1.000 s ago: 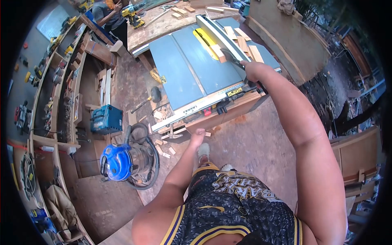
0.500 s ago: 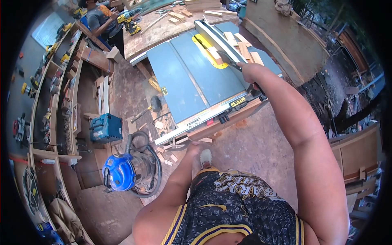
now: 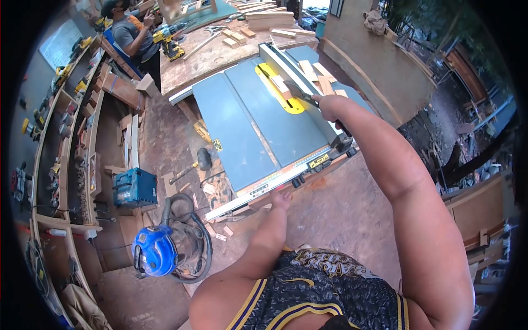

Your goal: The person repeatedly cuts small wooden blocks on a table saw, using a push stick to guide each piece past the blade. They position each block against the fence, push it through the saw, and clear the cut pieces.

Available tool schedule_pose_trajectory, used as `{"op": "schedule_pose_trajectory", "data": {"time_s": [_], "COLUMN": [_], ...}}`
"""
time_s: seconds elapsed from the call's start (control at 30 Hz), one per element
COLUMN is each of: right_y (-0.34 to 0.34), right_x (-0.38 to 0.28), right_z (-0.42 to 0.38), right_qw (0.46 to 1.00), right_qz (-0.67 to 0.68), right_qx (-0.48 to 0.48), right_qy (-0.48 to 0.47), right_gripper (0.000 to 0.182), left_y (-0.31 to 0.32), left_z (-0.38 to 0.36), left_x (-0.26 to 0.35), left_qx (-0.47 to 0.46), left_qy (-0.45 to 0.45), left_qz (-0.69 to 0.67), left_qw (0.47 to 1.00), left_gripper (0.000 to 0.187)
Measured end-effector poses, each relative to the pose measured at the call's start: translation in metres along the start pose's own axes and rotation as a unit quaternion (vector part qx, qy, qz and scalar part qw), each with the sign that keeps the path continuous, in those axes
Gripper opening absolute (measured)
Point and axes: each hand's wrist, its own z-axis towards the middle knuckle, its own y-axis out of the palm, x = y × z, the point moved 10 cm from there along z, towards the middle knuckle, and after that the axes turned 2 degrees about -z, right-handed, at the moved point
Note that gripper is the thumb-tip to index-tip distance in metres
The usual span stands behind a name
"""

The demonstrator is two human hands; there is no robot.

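A table saw point(image 3: 236, 137) with a grey top stands before me. My right hand point(image 3: 333, 108) is closed round a dark push stick point(image 3: 301, 92) beside the fence point(image 3: 291, 71). The stick's tip meets a small wood piece point(image 3: 280, 85) over the yellow insert point(image 3: 294, 106). Close to the front rail point(image 3: 258, 190), near the red switch, is my left hand point(image 3: 280, 198), its fingers apart and nothing seen in them. Cut wood pieces point(image 3: 325, 85) lie beyond the fence. Whether the blade shows is too small to tell.
A blue vacuum point(image 3: 157, 250) with a hose and a teal case point(image 3: 135, 187) stand on the floor at left. Shelves point(image 3: 66, 143) line the left side. Behind the saw is a workbench point(image 3: 198, 60) with a yellow drill point(image 3: 168, 45); another person point(image 3: 129, 36) is beside it.
My left hand has moved up and right towards the saw's front rail. My view has shifted, so the saw sits slightly lower and further left. My right hand still grips the push stick.
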Motion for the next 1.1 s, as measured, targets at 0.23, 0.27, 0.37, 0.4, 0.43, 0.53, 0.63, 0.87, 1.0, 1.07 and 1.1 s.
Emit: {"op": "schedule_pose_trajectory", "data": {"time_s": [0.23,0.27,0.37,0.4,0.43,0.53,0.63,0.87,1.0,1.07,1.1], "right_y": [-0.024,-0.028,-0.040,-0.045,-0.048,-0.056,-0.062,-0.104,-0.163,-0.169,-0.163], "right_x": [-0.027,-0.031,-0.040,-0.043,-0.046,-0.049,-0.061,-0.117,-0.167,-0.171,-0.166], "right_z": [0.034,0.043,0.052,0.056,0.063,0.088,0.102,0.174,0.253,0.231,0.216], "right_qw": [0.999,0.999,0.999,0.999,0.998,0.997,0.996,0.993,0.865,0.895,0.913], "right_qz": [-0.005,-0.008,-0.003,-0.005,-0.018,-0.035,-0.060,-0.069,0.065,0.137,0.206], "right_qx": [0.014,0.019,0.009,0.011,0.008,0.012,0.012,0.040,0.461,0.381,0.297], "right_qy": [-0.031,-0.037,-0.048,-0.050,-0.055,-0.069,-0.071,-0.092,-0.186,-0.189,-0.191], "right_gripper": [0.082,0.082,0.082,0.082,0.082,0.082,0.082,0.078,0.068,0.067,0.065], "left_y": [0.020,0.020,0.013,0.009,0.005,-0.032,-0.082,-0.178,-0.268,-0.290,-0.304], "left_z": [0.021,0.021,0.049,0.056,0.038,0.001,0.026,-0.041,-0.015,-0.068,-0.072], "left_x": [0.008,0.010,0.007,0.006,0.012,0.004,0.035,0.136,0.179,0.200,0.203], "left_qx": [-0.046,-0.049,-0.111,-0.134,-0.135,-0.055,-0.136,-0.131,-0.006,0.133,0.136], "left_qy": [0.062,0.070,0.059,0.051,0.054,-0.073,0.086,0.150,0.146,0.075,0.065], "left_qz": [-0.030,-0.044,-0.080,-0.098,-0.101,0.074,0.586,0.588,0.628,0.529,0.537], "left_qw": [0.997,0.995,0.989,0.985,0.984,0.993,0.794,0.784,0.764,0.835,0.830], "left_gripper": [0.067,0.066,0.069,0.069,0.069,0.066,0.051,0.038,0.031,0.041,0.041]}}
